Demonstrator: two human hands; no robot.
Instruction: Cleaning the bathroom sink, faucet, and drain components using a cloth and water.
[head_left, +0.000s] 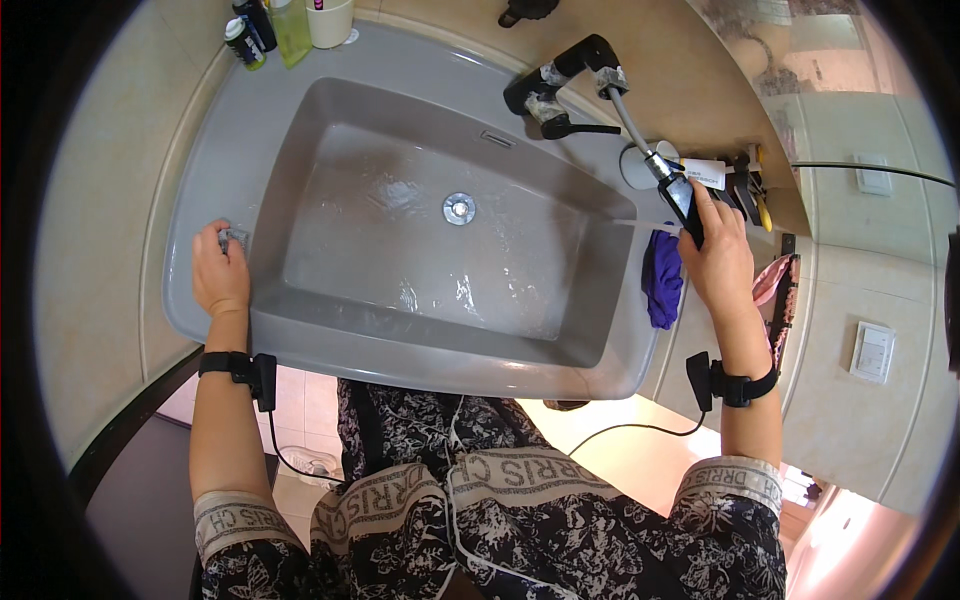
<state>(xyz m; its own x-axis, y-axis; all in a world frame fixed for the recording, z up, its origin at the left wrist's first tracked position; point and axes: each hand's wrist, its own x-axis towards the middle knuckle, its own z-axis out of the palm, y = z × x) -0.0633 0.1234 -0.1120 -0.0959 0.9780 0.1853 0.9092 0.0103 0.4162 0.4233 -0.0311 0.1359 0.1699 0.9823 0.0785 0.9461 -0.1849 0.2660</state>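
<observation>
Head view, right hand: closing snugly round a sleek black spray head, which is hovering by the sink's right rim
Left hand: curling, pinching some small greyish thing on the left rim, can't tell what
Hose: shiny metal, running to a black faucet
Sink: smooth grey rounded rectangle, glistening wet
Cloth: crumpled purple, lying right

basin: drain in its floor, nearer the back. faucet on rear rim, right of centre; bottles and cup — rear left corner. left hand at left rim. cloth on right rim, just left of right hand. wall switch — far right.
</observation>
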